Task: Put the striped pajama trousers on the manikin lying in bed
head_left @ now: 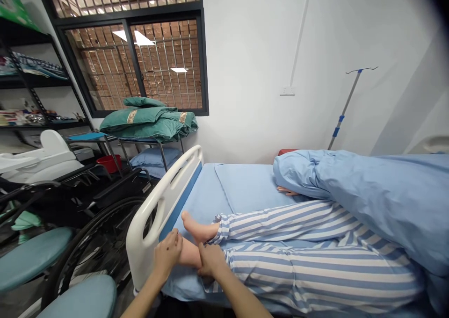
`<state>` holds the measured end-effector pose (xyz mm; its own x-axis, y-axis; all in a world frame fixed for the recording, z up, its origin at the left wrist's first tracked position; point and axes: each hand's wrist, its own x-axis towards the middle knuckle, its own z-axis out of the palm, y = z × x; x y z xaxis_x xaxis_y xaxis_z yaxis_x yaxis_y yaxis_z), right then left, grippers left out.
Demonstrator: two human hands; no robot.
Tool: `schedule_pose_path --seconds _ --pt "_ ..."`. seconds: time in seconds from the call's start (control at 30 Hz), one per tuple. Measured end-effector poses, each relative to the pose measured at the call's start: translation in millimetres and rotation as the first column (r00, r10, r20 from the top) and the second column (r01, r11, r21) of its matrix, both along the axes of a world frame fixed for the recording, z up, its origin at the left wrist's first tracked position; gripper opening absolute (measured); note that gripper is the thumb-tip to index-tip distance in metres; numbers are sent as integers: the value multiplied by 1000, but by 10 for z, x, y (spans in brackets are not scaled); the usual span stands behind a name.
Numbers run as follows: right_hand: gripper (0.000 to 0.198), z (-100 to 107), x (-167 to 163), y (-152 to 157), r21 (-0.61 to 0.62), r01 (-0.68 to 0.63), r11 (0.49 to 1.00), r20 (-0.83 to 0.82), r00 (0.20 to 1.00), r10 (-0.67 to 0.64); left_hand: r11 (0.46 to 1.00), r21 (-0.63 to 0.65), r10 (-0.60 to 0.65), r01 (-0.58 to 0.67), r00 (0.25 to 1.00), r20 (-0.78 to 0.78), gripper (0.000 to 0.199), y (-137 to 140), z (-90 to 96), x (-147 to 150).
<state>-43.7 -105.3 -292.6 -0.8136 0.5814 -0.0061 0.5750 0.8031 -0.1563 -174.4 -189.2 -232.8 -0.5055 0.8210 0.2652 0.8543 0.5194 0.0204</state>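
On the bed lie two legs in blue-and-white striped trousers (287,273); the smooth skin looks like a manikin's. My left hand (169,252) is wrapped over the toe end of the near foot (189,252), hiding its toes. At that foot's ankle, by the trouser cuff, my right hand (211,260) is closed round the limb. The far foot (198,227) rests bare with its toes up, just beyond both hands. A blue quilt (365,182) covers the upper body, and one hand (286,191) pokes out from under its edge.
A white footboard (140,234) stands left of my hands. Beyond it are a wheelchair (101,224) with blue-green pads, a red basin (109,163) and green folded bedding (150,119). An IV pole (345,110) rises behind the bed. Shelves (35,79) stand far left.
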Motion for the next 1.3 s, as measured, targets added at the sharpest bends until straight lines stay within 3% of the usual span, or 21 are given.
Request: schedule_pose_path --seconds 0.1,0.27,0.47,0.57,0.63,0.73,0.9,0.97,1.07,1.17,1.3 --pt "64 8 -2 -8 0 0 1000 0 1000 0 999 -22 -26 24 997 -72 36 26 31 -48" --pt "65 -29 -26 14 -2 9 1000 -1 1000 -9 965 -221 -174 145 977 -120 38 249 186 -185" --pt "66 -112 -91 82 -20 15 1000 19 1000 -15 879 -435 -201 195 979 32 43 600 208 -353" --pt "68 -129 -111 108 -15 14 1000 30 999 -13 897 -402 -184 183 982 37 42 640 183 -356" --pt "66 -108 -101 105 -9 14 1000 28 1000 -14 944 -302 -142 137 990 6 43 576 160 -315" --pt "63 -42 -59 68 1 -2 1000 14 1000 2 993 -114 23 -22 1000 6 43 369 89 -203" --pt "61 32 -9 -9 8 2 1000 5 1000 -2 985 69 156 -157 987 26 41 31 -73 -49" --pt "61 32 -11 -18 15 2 1000 4 1000 -3 987 50 151 -150 989 -9 43 -2 -66 -54" --pt "62 7 -22 -6 22 2 1000 0 1000 -2 999 -43 28 -30 999 -39 41 49 37 -113" --pt "62 -38 -29 9 19 10 1000 -7 1000 -10 987 -143 -77 73 997 -19 41 145 139 -189" --pt "64 -36 -19 19 -52 -2 999 -32 999 0 970 -219 -95 108 993 72 40 247 184 -316"
